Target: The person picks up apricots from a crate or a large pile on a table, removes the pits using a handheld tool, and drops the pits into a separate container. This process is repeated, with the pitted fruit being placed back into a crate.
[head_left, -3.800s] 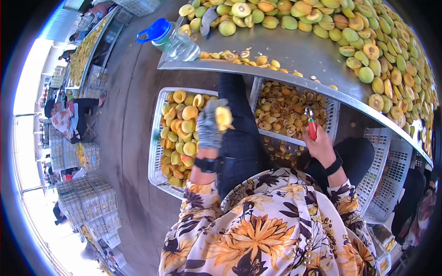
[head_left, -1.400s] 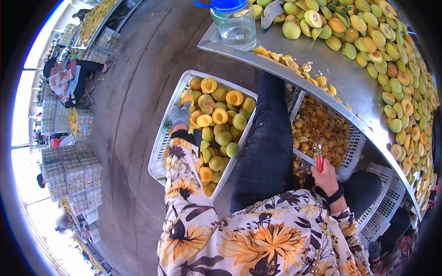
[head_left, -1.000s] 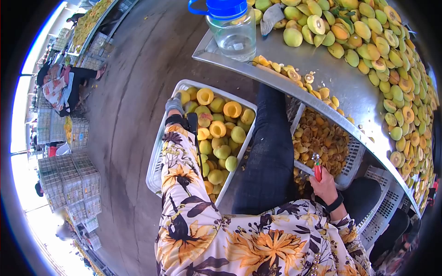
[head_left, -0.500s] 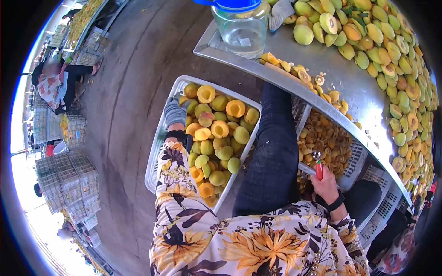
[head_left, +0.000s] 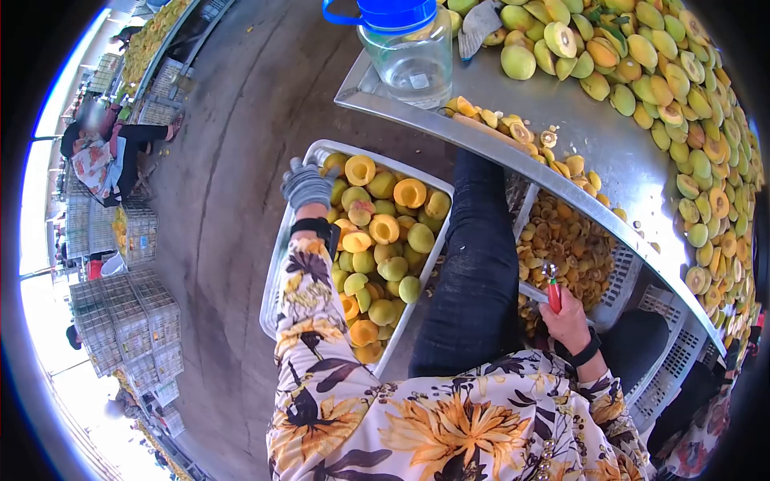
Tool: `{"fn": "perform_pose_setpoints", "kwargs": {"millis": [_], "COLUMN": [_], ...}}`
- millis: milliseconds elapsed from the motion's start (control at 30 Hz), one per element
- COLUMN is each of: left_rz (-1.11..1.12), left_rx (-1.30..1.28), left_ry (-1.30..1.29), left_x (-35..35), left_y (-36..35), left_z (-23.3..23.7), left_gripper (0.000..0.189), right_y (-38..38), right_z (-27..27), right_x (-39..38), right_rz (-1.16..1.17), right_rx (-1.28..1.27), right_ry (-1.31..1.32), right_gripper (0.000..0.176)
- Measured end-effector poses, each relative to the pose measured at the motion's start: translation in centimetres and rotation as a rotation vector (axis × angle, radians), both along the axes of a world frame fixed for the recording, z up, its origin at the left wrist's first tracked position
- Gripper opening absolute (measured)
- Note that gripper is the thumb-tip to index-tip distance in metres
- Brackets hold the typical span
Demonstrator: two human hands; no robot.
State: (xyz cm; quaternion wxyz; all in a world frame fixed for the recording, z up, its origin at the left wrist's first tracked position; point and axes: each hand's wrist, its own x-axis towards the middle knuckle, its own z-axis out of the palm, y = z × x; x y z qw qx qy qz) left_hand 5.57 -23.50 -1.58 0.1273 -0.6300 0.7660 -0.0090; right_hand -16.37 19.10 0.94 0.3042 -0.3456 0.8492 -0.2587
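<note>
My left hand (head_left: pixel 308 186), in a grey knit glove, is at the upper left rim of a white plastic crate (head_left: pixel 281 260). Its fingers are spread, with nothing visible in them. Pitted peach halves (head_left: pixel 385 229), some cut side up and others skin up, fill the crate. Bare and closed, my right hand (head_left: pixel 571 323) grips a red-handled pitting spoon (head_left: pixel 553 295), its small metal head pointing up. Below and beyond that tool sits another crate (head_left: pixel 627 276) with brownish-yellow fruit scraps (head_left: pixel 568 250).
A metal table (head_left: pixel 589 148) curves along the right, heaped with peaches (head_left: pixel 642 72). A blue-lidded water jug (head_left: pixel 413 68) and a grey glove (head_left: pixel 480 28) are on it. At left, a seated person (head_left: pixel 100 156) and stacked crates (head_left: pixel 128 321) stand beyond the concrete floor (head_left: pixel 233 240).
My left hand has shifted from over the fruit out to the crate's rim, its fingers more spread. The view has moved slightly. My right hand keeps its hold on the pitting spoon.
</note>
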Motion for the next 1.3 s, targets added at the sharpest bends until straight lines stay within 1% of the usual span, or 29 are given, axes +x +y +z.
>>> {"fn": "perform_pose_setpoints", "kwargs": {"millis": [67,100,133,167,233,267,333,367,433,500,567,600,667,700,767,800,833,900,933,967,1033,1067,1133,1167,1233,1267,1300], "left_rz": [-0.236,-0.390,-0.434,-0.425,-0.248,-0.248,-0.234,-0.234,0.028,0.349,0.539,0.548,0.376,0.379,0.200,0.161,0.160,0.185,0.230,-0.019,-0.096,-0.090,-0.240,-0.232,-0.062,-0.050,-0.057], "left_rx": [0.102,0.075,0.051,0.044,0.159,0.156,0.089,0.089,-0.011,0.120,0.038,0.035,-0.100,-0.100,-0.247,-0.371,-0.369,-0.033,0.208,-0.024,-0.109,-0.103,-0.333,-0.328,-0.130,-0.086,-0.089], "left_ry": [0.223,0.268,0.193,0.193,0.263,0.266,0.478,0.476,0.820,1.253,1.297,1.292,0.667,0.670,0.286,0.250,0.251,0.282,0.257,0.270,0.509,0.510,0.504,0.501,0.427,0.417,0.423], "left_x": [-0.7,-0.7,-2.1,-2.8,-3.8,-3.6,-2.8,-2.3,-1.4,2.0,5.5,7.8,11.7,12.0,12.3,11.0,11.2,11.6,11.4,12.4,15.7,15.8,15.9,15.9,14.3,13.3,12.0], "left_y": [0.2,0.5,2.4,3.0,3.4,3.1,2.7,2.9,3.8,2.7,3.0,2.4,1.5,1.7,2.2,3.4,3.2,2.9,3.3,5.0,5.5,5.7,5.9,5.3,3.2,3.1,3.3], "left_z": [-1.3,-4.4,-4.6,-5.0,-6.4,-6.6,-6.5,-6.3,-4.6,-5.4,-4.7,-5.7,-8.3,-7.8,-6.6,-4.5,-4.7,-5.2,-4.9,-6.0,-11.4,-11.9,-12.6,-12.7,-11.2,-10.0,-8.6], "left_gripper": [0.062,0.064,0.065,0.065,0.066,0.066,0.057,0.057,0.045,0.043,0.047,0.047,0.041,0.041,0.041,0.041,0.041,0.038,0.040,0.040,0.042,0.042,0.036,0.036,0.031,0.038,0.038], "right_y": [0.6,0.7,0.7,0.5,0.2,0.0,0.1,0.2,0.6,0.9,1.0,0.9,0.4,0.0,-0.8,-0.6,-0.5,-0.2,-0.2,-0.2,-0.4,-0.4,-0.6,-0.9,-1.5,-1.8,-2.1], "right_z": [-0.9,-1.4,-1.6,-1.5,-1.0,-0.6,-0.7,-0.9,-0.9,-1.0,-1.3,-1.4,-1.4,-1.0,-0.1,-0.3,-0.5,-0.8,-0.7,-0.5,-0.6,-0.8,-1.0,-1.0,-0.8,-0.6,-0.3], "right_x": [0.0,0.1,0.2,0.3,0.5,0.5,0.4,0.4,0.3,0.2,0.3,0.4,0.7,0.9,1.3,1.3,1.2,1.0,1.1,1.1,1.0,1.0,1.3,1.6,2.1,2.2,2.3], "right_rz": [0.000,0.006,0.011,0.021,0.062,0.050,0.043,0.034,0.033,0.025,0.012,0.020,0.057,0.060,0.114,0.095,0.094,0.088,0.088,0.091,0.095,0.105,0.125,0.132,0.129,0.144,0.159], "right_rx": [-0.038,-0.021,-0.007,-0.014,-0.040,-0.052,-0.059,-0.062,-0.052,-0.036,-0.038,-0.034,-0.011,-0.012,-0.002,-0.009,-0.007,0.015,0.021,0.028,0.038,0.051,0.073,0.080,0.090,0.057,0.018], "right_ry": [-0.005,0.009,0.026,0.027,0.031,0.007,0.016,0.022,0.020,0.019,0.018,0.013,-0.017,-0.014,-0.019,-0.004,-0.003,0.006,0.005,0.009,0.015,0.031,0.042,0.033,0.029,0.018,0.008], "right_gripper": [0.026,0.026,0.025,0.025,0.025,0.025,0.026,0.026,0.026,0.026,0.026,0.026,0.027,0.027,0.028,0.028,0.028,0.027,0.027,0.027,0.027,0.027,0.027,0.028,0.029,0.031,0.032]}}
